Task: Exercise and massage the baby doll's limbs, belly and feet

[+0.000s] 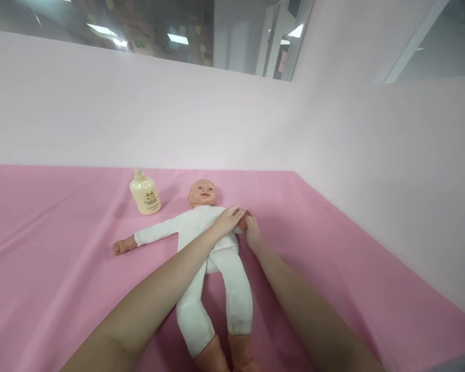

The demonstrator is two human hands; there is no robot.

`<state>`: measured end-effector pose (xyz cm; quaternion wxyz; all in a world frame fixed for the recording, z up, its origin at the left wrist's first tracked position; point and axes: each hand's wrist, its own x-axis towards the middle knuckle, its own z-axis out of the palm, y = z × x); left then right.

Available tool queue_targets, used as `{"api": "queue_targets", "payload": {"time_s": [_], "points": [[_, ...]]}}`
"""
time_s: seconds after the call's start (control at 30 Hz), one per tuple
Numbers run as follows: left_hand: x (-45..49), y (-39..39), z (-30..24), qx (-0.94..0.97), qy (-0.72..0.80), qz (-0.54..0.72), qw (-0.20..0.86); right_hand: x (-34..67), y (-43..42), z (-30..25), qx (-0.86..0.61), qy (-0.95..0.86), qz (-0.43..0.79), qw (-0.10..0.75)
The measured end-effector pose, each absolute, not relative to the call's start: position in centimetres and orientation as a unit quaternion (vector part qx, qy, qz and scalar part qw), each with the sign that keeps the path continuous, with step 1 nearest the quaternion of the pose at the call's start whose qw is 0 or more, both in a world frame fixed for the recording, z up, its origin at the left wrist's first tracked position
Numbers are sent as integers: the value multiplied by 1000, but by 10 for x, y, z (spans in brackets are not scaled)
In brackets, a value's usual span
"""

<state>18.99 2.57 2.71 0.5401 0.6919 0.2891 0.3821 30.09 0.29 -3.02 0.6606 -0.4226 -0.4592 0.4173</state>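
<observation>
A baby doll (188,227) with a white cloth body and a hard plastic head lies on its back, its head away from me. My left hand (228,219) reaches across the doll's chest, fingers closed around the doll's hand on the right side. From the outer side my right hand (252,230) closes on that same doll's hand (242,223), which is mostly covered by my fingers. The doll's other arm (155,233) stretches out to the left. Both its legs point toward me, the feet cut off at the bottom of the view.
A pale yellow lotion bottle (145,195) stands upright left of the doll's head. Under everything lies a pink cover (62,217) with creases at the left. White walls (147,113) rise behind and to the right, with a window (186,36) above.
</observation>
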Motion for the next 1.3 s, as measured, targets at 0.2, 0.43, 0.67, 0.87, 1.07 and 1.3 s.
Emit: {"api": "queue_targets", "payload": {"time_s": [0.2,0.43,0.67,0.87,1.07,1.3], "points": [[190,29,23,711,299,370,518,300,-1,-24,-407,-446,443,663],[190,31,21,704,299,378,521,300,0,-24,-421,-445,442,655],[191,34,18,699,298,379,528,298,-3,-21,-407,-445,450,658],[191,34,18,700,304,377,525,297,-1,-23,-404,-451,468,643],[189,33,20,703,298,376,524,297,-2,-22,-403,-454,461,648],[189,28,25,701,298,384,522,295,-2,-20,-412,-452,457,646]]}}
